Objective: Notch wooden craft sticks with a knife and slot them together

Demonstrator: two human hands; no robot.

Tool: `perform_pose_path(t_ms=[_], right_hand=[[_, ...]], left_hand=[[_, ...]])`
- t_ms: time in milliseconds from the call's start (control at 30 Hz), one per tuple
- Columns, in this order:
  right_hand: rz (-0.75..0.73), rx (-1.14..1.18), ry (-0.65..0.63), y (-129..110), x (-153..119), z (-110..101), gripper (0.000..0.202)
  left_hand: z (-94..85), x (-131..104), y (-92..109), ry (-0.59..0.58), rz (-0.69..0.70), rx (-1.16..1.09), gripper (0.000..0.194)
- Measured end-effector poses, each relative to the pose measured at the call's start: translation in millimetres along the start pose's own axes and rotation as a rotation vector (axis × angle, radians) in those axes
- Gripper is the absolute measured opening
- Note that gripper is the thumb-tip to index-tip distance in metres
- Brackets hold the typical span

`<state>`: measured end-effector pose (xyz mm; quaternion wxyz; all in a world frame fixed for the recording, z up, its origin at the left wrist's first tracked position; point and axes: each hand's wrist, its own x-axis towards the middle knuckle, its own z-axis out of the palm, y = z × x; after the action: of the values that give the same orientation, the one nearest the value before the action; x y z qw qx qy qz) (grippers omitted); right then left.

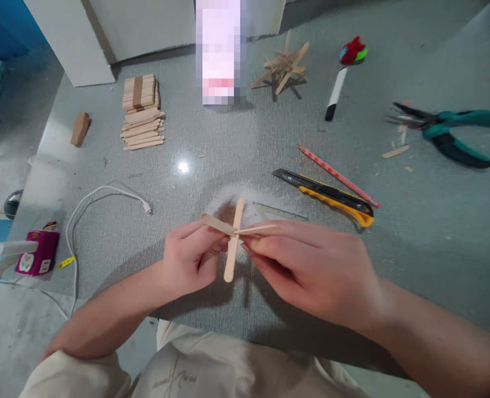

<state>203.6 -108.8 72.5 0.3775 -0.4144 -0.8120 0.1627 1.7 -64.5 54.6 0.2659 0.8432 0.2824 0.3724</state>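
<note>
White cable (76, 268) — looping near a purple plug adapter (49, 247)

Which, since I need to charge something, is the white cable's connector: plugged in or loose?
Loose: the connector lies on the table, its tip exposed.

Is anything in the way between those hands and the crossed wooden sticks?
Nothing visible; left hand and right hand both hold the crossed craft sticks directly. The utility knife lies beyond the right hand.

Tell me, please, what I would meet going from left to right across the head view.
Purple socket box, small brown piece, banded bundle of sticks, left hand, crossed wooden sticks, right hand, teal-handled pliers.
</note>
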Motion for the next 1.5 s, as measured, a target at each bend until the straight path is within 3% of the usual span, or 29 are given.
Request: perform_pose_path(t_ms=[433, 933, 1267, 1500], right_hand=[[0.162, 0.215, 0.043, 19.2, 1.7, 16.7, 0.013], [0.248, 0.155, 0.097, 19.6, 1.0, 19.5, 0.013], [0.214, 0.078, 0.117, 24.6, 2.9, 19.8, 0.011], [0.168, 0.038, 0.118, 23.8, 4.0, 18.8, 0.011]], left_hand=[[-0.9, 2.6, 6.4, 0.006, -0.122, -0.007, 0.018], [-1.2, 4.6, 2.4, -0.001, -0.297, -0.143, 0.021], [5.7, 1.3, -9.2, -0.010, -0.710, -0.690, 0.028], [7.2, 3.9, -12.8, 0.016, -0.781, -0.833, 0.032]])
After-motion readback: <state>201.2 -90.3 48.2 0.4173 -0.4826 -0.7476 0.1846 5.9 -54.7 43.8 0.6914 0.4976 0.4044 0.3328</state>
